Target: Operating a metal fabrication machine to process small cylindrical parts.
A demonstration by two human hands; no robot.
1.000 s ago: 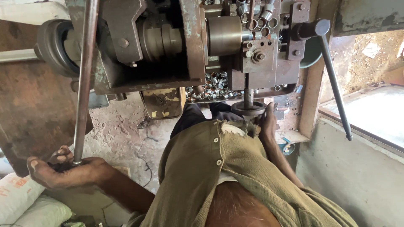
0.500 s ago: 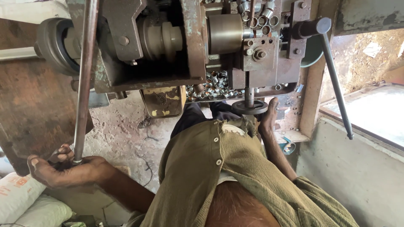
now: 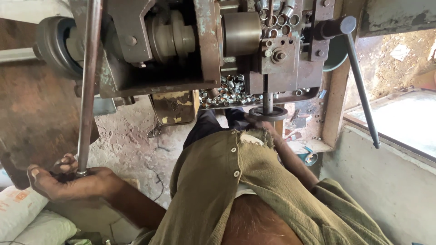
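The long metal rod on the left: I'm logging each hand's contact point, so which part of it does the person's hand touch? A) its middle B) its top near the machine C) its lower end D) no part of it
C: the left hand cups the lower end of the long metal rod, fingers curled around its tip, while the rod's upper part runs up past the machine.

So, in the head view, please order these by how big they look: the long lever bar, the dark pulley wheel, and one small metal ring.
1. long lever bar, the longest.
2. dark pulley wheel, partly hidden by the machine.
3. small metal ring, clearly the smallest.
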